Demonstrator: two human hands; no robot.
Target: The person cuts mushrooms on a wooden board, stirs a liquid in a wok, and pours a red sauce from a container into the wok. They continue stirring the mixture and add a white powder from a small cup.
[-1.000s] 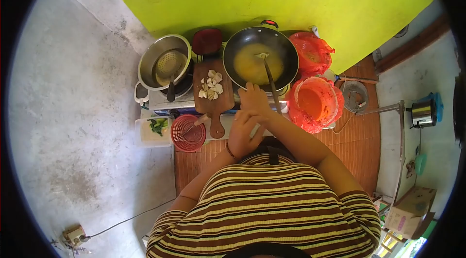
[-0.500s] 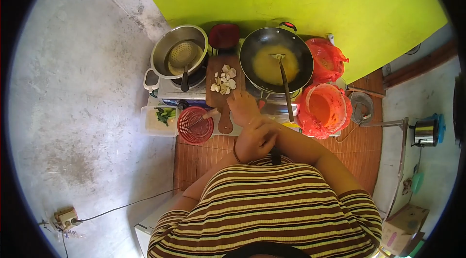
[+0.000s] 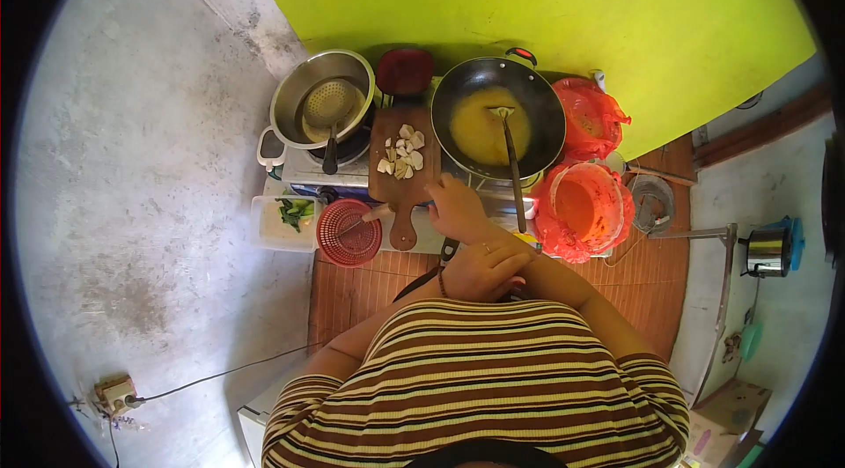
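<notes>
My right hand point(image 3: 455, 209) reaches past the handle end of a wooden cutting board point(image 3: 406, 189). Its fingers are loosely bent, partly apart, and nothing shows in them. Peeled, cut whitish pieces point(image 3: 404, 154) lie on the board; they look like garlic. My left hand point(image 3: 482, 272), with a bracelet at the wrist, rests across my right forearm with its fingers stretched out. On the right burner stands a wok point(image 3: 449, 138) of yellowish liquid, a spatula point(image 3: 512, 155) leaning in it. A knife's pale handle point(image 3: 378, 213) projects from a red basket point(image 3: 334, 248).
A steel pot point(image 3: 286, 107) with a perforated skimmer point(image 3: 331, 103) sits on the left burner. Green leaves lie in a clear plastic box point(image 3: 273, 235). Containers lined with red plastic bags point(image 3: 568, 243) stand right of the wok. A black handle point(image 3: 449, 250) shows below my right wrist.
My right hand has drawn back slightly from the board. My left hand has shifted right and down along my right forearm, and its fingers have straightened. The view has tilted slightly.
</notes>
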